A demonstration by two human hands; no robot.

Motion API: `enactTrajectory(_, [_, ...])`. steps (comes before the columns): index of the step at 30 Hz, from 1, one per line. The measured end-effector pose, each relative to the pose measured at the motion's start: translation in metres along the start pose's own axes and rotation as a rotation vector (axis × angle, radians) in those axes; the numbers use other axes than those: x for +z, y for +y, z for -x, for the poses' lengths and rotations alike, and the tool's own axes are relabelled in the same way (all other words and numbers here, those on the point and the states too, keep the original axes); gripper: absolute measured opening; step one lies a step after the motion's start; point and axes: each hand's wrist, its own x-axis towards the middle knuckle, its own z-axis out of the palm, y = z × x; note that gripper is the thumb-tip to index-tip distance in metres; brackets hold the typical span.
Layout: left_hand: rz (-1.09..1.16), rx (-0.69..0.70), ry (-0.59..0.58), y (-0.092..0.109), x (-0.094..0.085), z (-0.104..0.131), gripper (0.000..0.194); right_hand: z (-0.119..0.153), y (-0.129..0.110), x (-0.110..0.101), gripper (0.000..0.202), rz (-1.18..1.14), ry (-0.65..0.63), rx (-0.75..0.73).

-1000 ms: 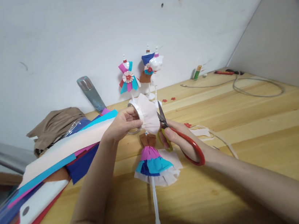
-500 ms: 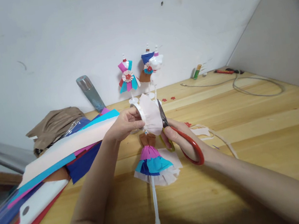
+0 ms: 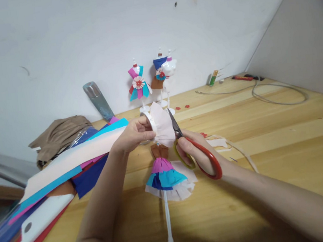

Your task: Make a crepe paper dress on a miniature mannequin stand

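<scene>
My left hand (image 3: pixel 137 132) pinches a white ring (image 3: pixel 151 123) with pale pink paper (image 3: pixel 163 124) fanning out from its right side. In my right hand (image 3: pixel 191 145) are scissors (image 3: pixel 203 153) with one red and one yellow-green handle loop. Their blades point up and lie against the paper's right edge, looking nearly closed. Directly below stands a small dress form on a white stand (image 3: pixel 167 215), wearing a brown top (image 3: pixel 159 151) and a layered skirt (image 3: pixel 169 178) of pink, blue and pale paper.
Several dressed forms (image 3: pixel 137 82) stand by the wall. Coloured paper sheets (image 3: pixel 74 158), a white power strip (image 3: pixel 48 219), brown cloth (image 3: pixel 62 136) and a bottle (image 3: pixel 98 101) lie left. A cable (image 3: pixel 280 101), a glue stick (image 3: pixel 213 78) and paper scraps (image 3: pixel 218 142) are right.
The scissor blades have tilted to the left at the paper's edge, and the yellow-green loop has swung lower and further into view. My left hand has stayed almost still.
</scene>
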Motion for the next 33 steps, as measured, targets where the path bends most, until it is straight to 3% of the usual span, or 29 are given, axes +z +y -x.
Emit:
enactTrajectory(15, [-0.002,-0.001,0.016,0.006,-0.001,0.003,0.036,0.001,-0.007,0.005,0.046,-0.075,0.033,0.115])
enactTrajectory(22, [-0.014,-0.011,0.012,0.006,-0.005,0.003,0.038,0.000,-0.010,0.004,0.046,-0.150,-0.044,-0.004])
enactTrajectory(33, [-0.123,-0.056,-0.014,0.013,-0.007,0.007,0.034,0.000,-0.011,0.001,0.051,-0.067,-0.055,0.016])
